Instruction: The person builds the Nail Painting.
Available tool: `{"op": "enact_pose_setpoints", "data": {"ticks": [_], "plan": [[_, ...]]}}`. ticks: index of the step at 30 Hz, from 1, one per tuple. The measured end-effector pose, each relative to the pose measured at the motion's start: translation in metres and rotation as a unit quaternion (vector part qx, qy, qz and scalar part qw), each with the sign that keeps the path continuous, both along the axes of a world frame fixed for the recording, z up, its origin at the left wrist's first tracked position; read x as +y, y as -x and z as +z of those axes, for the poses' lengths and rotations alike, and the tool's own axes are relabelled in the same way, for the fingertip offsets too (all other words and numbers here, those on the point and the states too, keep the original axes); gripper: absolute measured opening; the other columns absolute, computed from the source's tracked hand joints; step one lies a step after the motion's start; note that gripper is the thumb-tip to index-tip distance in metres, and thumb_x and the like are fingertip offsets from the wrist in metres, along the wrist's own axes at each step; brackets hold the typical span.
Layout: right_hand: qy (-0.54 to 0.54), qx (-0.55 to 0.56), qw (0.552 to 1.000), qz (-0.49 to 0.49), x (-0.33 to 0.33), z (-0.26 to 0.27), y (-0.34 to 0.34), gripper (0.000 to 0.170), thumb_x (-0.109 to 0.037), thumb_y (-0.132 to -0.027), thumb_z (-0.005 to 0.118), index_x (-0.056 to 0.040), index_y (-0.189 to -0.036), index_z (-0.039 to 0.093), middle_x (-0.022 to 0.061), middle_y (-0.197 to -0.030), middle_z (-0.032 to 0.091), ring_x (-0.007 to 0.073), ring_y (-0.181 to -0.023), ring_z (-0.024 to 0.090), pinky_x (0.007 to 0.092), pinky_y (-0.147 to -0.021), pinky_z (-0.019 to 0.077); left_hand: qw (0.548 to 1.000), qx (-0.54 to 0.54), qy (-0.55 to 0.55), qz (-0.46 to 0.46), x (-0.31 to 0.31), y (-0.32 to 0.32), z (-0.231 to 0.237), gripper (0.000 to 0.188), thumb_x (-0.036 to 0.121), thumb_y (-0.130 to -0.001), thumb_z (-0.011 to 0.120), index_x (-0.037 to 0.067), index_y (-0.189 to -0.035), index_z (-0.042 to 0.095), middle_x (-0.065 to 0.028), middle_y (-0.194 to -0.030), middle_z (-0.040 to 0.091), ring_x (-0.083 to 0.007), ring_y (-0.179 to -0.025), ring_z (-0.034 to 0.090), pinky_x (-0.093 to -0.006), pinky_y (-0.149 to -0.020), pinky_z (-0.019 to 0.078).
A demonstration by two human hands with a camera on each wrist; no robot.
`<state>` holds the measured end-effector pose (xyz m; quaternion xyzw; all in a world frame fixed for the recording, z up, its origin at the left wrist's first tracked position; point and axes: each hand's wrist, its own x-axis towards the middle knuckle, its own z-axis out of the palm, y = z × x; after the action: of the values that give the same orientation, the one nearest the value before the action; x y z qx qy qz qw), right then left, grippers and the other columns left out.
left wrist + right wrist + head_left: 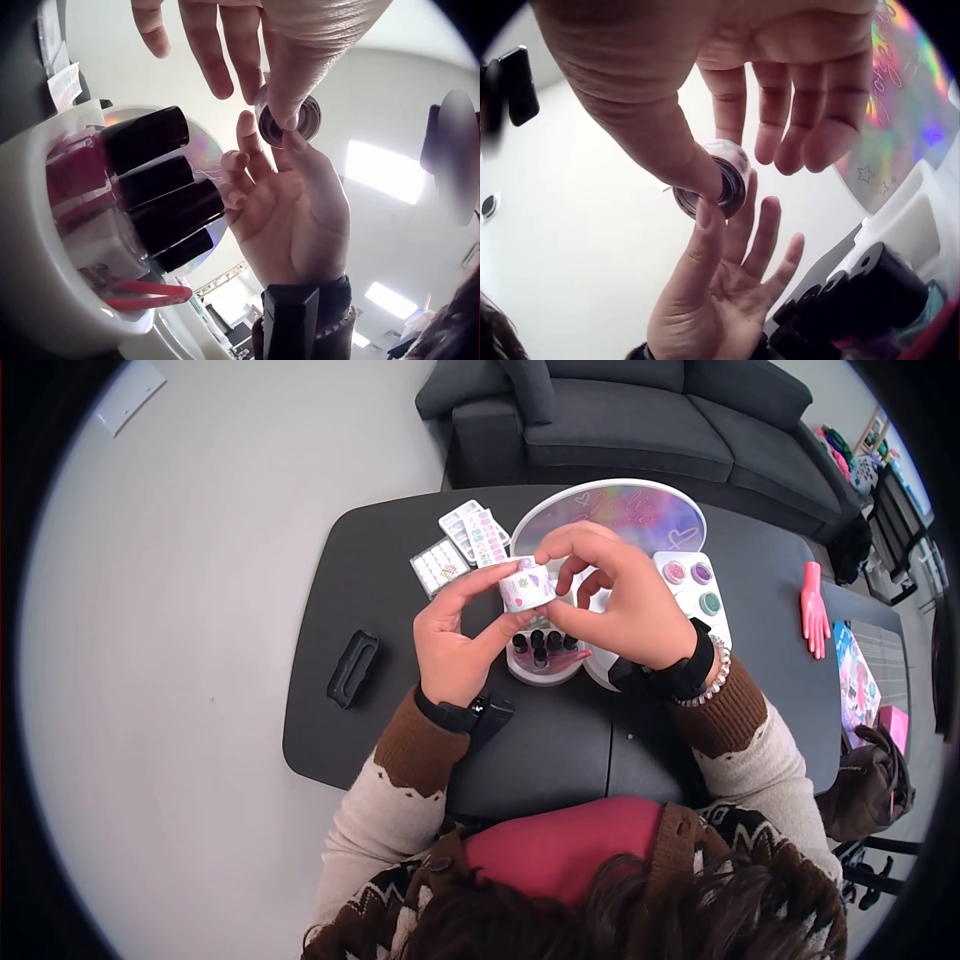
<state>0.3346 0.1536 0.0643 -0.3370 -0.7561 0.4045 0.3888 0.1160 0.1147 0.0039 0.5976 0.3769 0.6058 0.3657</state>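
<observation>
Both hands hold a small white roll printed with coloured shapes, up above the table. My left hand pinches its left side between thumb and fingers. On the other side my right hand grips it with thumb and index finger, the other fingers bent. From the left wrist view the roll shows a dark round inside, with both thumbs at its edge. The right wrist view shows the roll between the two hands, its dark opening partly covered by a thumb.
Behind the hands stands a white case with an iridescent oval lid. Dark-capped bottles and a pink tool sit in its tray. Nail sheets, a black tray, coloured pots and a pink hand form lie around.
</observation>
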Motion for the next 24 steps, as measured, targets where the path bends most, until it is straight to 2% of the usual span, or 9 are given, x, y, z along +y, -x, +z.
{"op": "enact_pose_setpoints", "data": {"ticks": [2, 4, 6, 11, 15, 18, 20, 22, 24], "plan": [[-0.067, 0.028, 0.997, 0.036, 0.002, -0.003, 0.000, 0.040, -0.008, -0.086, 0.079, -0.0073, -0.125, 0.072, 0.0059, -0.124, 0.067, 0.0140, -0.093, 0.066, 0.0286, -0.072, 0.0567, 0.999, 0.017, -0.026, 0.020, 0.000, 0.002, 0.001, 0.042, 0.005, -0.089, 0.089, 0.005, -0.129, 0.077, -0.0101, -0.130, 0.079, -0.0201, -0.124, 0.072, -0.0409, -0.116, 0.0497], [-0.081, 0.033, 0.996, 0.035, -0.001, 0.003, 0.001, 0.040, -0.006, -0.086, 0.078, -0.0079, -0.126, 0.072, 0.0059, -0.124, 0.067, 0.0146, -0.094, 0.066, 0.0287, -0.073, 0.0567, 0.976, 0.139, -0.142, 0.088, 0.001, 0.004, 0.004, 0.041, 0.004, -0.085, 0.089, 0.010, -0.124, 0.078, -0.0083, -0.126, 0.081, -0.0223, -0.122, 0.075, -0.0463, -0.119, 0.0473], [-0.094, 0.037, 0.994, 0.034, -0.003, 0.006, 0.000, 0.041, -0.004, -0.086, 0.077, -0.0085, -0.126, 0.073, 0.0060, -0.125, 0.067, 0.0151, -0.096, 0.066, 0.0288, -0.075, 0.0567, 0.971, 0.153, -0.155, 0.096, -0.001, 0.004, 0.009, 0.038, 0.003, -0.084, 0.089, 0.011, -0.121, 0.079, -0.0074, -0.124, 0.082, -0.0224, -0.120, 0.076, -0.0485, -0.120, 0.0452], [-0.206, 0.014, 0.976, 0.067, 0.000, 0.006, -0.006, 0.044, 0.000, -0.084, 0.076, -0.0107, -0.126, 0.074, 0.0059, -0.126, 0.067, 0.0168, -0.098, 0.065, 0.0307, -0.080, 0.0562, 0.958, 0.194, -0.183, 0.109, -0.007, 0.005, 0.017, 0.034, 0.000, -0.083, 0.087, 0.013, -0.114, 0.079, -0.0055, -0.122, 0.083, -0.0202, -0.116, 0.078, -0.0535, -0.124, 0.0393], [-0.210, 0.012, 0.974, 0.083, -0.005, 0.012, -0.007, 0.041, -0.001, -0.084, 0.077, -0.0113, -0.124, 0.074, 0.0061, -0.127, 0.067, 0.0172, -0.098, 0.065, 0.0308, -0.079, 0.0548, 0.938, 0.225, -0.230, 0.126, -0.010, 0.006, 0.020, 0.036, -0.002, -0.083, 0.086, 0.015, -0.113, 0.078, -0.0038, -0.122, 0.083, -0.0185, -0.110, 0.079, -0.0552, -0.124, 0.0372], [-0.177, 0.024, 0.980, 0.091, -0.013, 0.021, -0.008, 0.033, -0.004, -0.086, 0.079, -0.0114, -0.118, 0.075, 0.0065, -0.124, 0.068, 0.0175, -0.100, 0.065, 0.0307, -0.078, 0.0531, 0.925, 0.239, -0.262, 0.136, -0.012, 0.006, 0.025, 0.036, -0.002, -0.083, 0.086, 0.017, -0.112, 0.077, -0.0028, -0.121, 0.084, -0.0179, -0.102, 0.081, -0.0557, -0.125, 0.0363], [-0.152, 0.040, 0.986, 0.049, -0.014, 0.018, -0.008, 0.024, -0.007, -0.088, 0.081, -0.0104, -0.110, 0.074, 0.0066, -0.120, 0.069, 0.0171, -0.098, 0.066, 0.0304, -0.077, 0.0519, 0.917, 0.251, -0.277, 0.142, -0.014, 0.007, 0.028, 0.035, -0.001, -0.084, 0.086, 0.017, -0.112, 0.076, -0.0023, -0.120, 0.084, -0.0176, -0.097, 0.081, -0.0557, -0.125, 0.0357], [-0.162, 0.022, 0.985, 0.050, -0.018, 0.025, -0.010, 0.019, -0.008, -0.089, 0.081, -0.0094, -0.106, 0.074, 0.0064, -0.118, 0.070, 0.0171, -0.096, 0.066, 0.0305, -0.077, 0.0518, 0.892, 0.312, -0.293, 0.143, -0.015, 0.009, 0.030, 0.035, 0.004, -0.084, 0.088, 0.020, -0.113, 0.075, -0.0016, -0.121, 0.083, -0.0164, -0.089, 0.080, -0.0568, -0.125, 0.0343], [-0.173, 0.004, 0.984, 0.052, -0.022, 0.029, -0.011, 0.015, -0.009, -0.089, 0.082, -0.0085, -0.102, 0.073, 0.0062, -0.115, 0.070, 0.0171, -0.095, 0.066, 0.0305, -0.077, 0.0517, 0.883, 0.324, -0.310, 0.138, -0.015, 0.009, 0.029, 0.036, 0.006, -0.084, 0.088, 0.021, -0.114, 0.074, -0.0010, -0.123, 0.083, -0.0158, -0.088, 0.080, -0.0571, -0.126, 0.0339]]}}
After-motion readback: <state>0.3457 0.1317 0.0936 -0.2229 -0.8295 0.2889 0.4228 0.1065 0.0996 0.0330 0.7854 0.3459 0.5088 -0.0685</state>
